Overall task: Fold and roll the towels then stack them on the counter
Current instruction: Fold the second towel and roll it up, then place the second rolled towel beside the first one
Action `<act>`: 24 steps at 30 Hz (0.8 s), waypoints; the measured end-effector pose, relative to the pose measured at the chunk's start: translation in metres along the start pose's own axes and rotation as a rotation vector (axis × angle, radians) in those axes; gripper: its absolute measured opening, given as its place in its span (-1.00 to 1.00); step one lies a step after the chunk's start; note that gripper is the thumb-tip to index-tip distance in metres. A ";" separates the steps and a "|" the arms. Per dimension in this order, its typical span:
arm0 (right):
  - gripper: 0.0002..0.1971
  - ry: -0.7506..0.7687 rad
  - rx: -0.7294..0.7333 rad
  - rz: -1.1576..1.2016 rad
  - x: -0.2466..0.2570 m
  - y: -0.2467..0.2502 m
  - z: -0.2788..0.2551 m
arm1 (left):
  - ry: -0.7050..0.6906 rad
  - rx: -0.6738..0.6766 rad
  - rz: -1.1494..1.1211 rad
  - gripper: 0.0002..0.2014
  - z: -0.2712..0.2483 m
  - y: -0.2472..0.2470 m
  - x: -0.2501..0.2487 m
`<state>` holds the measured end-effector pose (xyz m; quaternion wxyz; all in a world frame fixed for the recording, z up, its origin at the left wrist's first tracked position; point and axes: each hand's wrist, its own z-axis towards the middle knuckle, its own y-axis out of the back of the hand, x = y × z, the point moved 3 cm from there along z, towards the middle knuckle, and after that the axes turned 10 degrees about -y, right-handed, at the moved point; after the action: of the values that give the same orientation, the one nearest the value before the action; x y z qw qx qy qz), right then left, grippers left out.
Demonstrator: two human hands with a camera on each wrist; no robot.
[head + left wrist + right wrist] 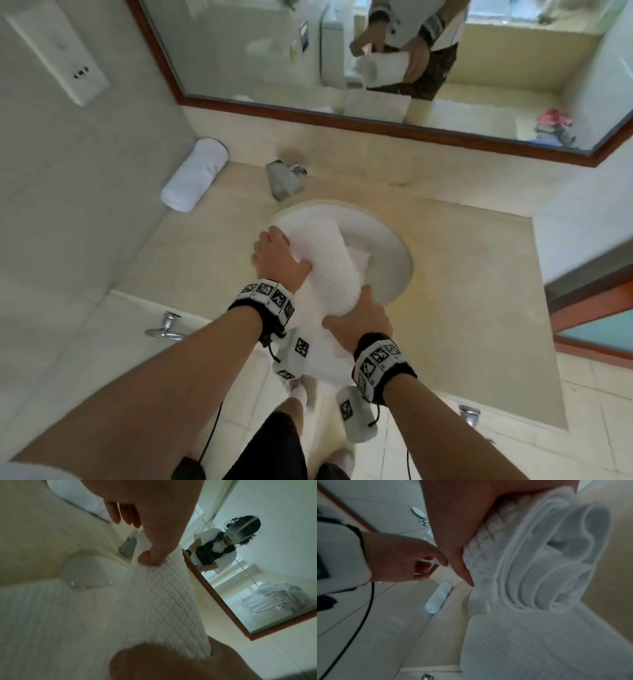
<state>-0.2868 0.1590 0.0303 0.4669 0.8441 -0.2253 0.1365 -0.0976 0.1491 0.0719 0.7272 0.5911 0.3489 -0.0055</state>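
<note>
A white quilted towel roll (325,260) hangs over the sink (394,246), held at both ends. My left hand (270,253) grips its far end, the thumb (150,555) pressed into the fabric (157,601). My right hand (356,318) grips the near end, where the spiral of layers (556,561) shows beside my thumb (464,574). Under the roll a flat white towel (329,359) lies over the counter's front edge and shows again in the right wrist view (539,642). A finished rolled towel (195,174) lies on the counter at the back left, against the wall.
The beige counter (462,274) stretches right of the sink. A chrome faucet (284,178) stands behind the basin. A wood-framed mirror (376,126) runs along the back wall. A wall (85,205) closes the left side.
</note>
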 end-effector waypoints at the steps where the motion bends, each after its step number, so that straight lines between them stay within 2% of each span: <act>1: -0.19 0.024 0.003 -0.022 0.018 -0.004 -0.005 | -0.002 0.014 -0.028 -0.55 0.006 0.011 0.012; 5: -0.15 0.107 0.011 -0.065 0.083 -0.019 -0.011 | 0.036 0.008 -0.198 -0.86 0.029 0.053 0.057; 6: -0.15 0.117 0.029 -0.066 0.097 -0.024 -0.008 | 0.046 0.003 -0.216 -0.86 0.037 0.062 0.068; 9: -0.17 0.152 0.123 -0.051 0.142 -0.048 0.004 | 0.115 0.041 -0.255 -0.75 0.070 0.082 0.107; 12: -0.12 0.171 0.151 -0.055 0.187 -0.079 0.020 | 0.216 0.117 -0.315 -0.63 0.115 0.088 0.151; 17: 0.01 0.110 0.169 0.007 0.263 -0.135 0.061 | 0.194 0.286 -0.328 -0.39 0.199 0.087 0.205; 24: 0.08 0.017 0.123 0.148 0.343 -0.172 0.128 | 0.149 0.421 -0.382 -0.42 0.315 0.082 0.245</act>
<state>0.0984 0.0436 -0.0112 0.4048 0.8510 -0.2743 0.1915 0.2800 0.0005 0.0347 0.5468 0.6513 0.4976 -0.1712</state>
